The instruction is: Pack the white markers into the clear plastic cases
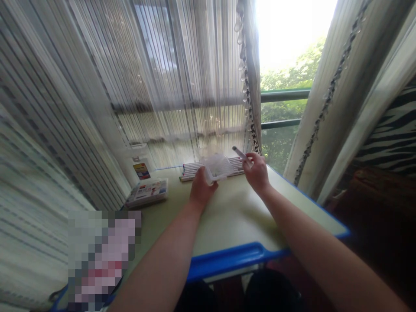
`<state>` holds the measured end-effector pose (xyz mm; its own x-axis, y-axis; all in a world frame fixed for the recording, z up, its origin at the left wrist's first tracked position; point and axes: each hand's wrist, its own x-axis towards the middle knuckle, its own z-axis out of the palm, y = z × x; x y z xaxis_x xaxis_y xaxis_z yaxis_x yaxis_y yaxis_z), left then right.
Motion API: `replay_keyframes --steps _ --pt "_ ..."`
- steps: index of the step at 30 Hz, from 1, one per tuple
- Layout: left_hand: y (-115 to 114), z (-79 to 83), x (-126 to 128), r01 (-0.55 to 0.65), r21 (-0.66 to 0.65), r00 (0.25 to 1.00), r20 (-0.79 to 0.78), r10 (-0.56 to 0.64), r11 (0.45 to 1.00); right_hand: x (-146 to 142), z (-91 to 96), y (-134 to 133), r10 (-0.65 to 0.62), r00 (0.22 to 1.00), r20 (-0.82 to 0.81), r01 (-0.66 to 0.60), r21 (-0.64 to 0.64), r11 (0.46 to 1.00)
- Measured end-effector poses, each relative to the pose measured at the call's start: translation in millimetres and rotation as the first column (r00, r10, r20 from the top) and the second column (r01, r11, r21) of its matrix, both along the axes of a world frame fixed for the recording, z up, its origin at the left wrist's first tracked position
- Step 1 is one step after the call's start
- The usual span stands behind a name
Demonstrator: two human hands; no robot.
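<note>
My left hand (pixel 200 187) is closed on a clear plastic case (pixel 217 166), holding it tilted above the far part of the pale desk (pixel 234 216). My right hand (pixel 256 170) pinches a single marker pen (pixel 239 153) just to the right of the case, the pen pointing up and left. Behind both hands a row of several markers (pixel 195 169) lies flat along the desk's far edge, partly hidden by the case.
A flat printed packet (pixel 147 192) lies at the desk's left, with a small colourful card (pixel 141 170) standing behind it. Sheer striped curtains hang all round; a window with railings (pixel 282 95) is at the right. The desk's blue rim (pixel 227 258) is nearest me.
</note>
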<state>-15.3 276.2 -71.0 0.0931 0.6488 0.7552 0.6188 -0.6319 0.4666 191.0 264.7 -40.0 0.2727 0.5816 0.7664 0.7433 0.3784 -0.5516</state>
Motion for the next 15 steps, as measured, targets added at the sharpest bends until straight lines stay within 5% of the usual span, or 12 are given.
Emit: replay_keyframes --steps 3,7,15 --pt "0.3 -0.8 0.2 -0.005 0.005 1.000 -0.025 0.005 1.000 -11.5 8.0 -14.0 0.175 0.967 -0.185 -0.138 0.197 0.971" --pt "2.2 -1.1 0.1 -0.016 -0.003 1.000 -0.017 0.016 1.000 -27.3 12.0 -32.9 0.344 0.930 -0.132 -0.272 0.384 0.882" --pt "-0.3 2.2 1.8 0.000 -0.031 1.000 0.011 0.001 1.000 -35.3 11.4 -45.6 0.365 0.929 0.067 -0.369 0.273 0.888"
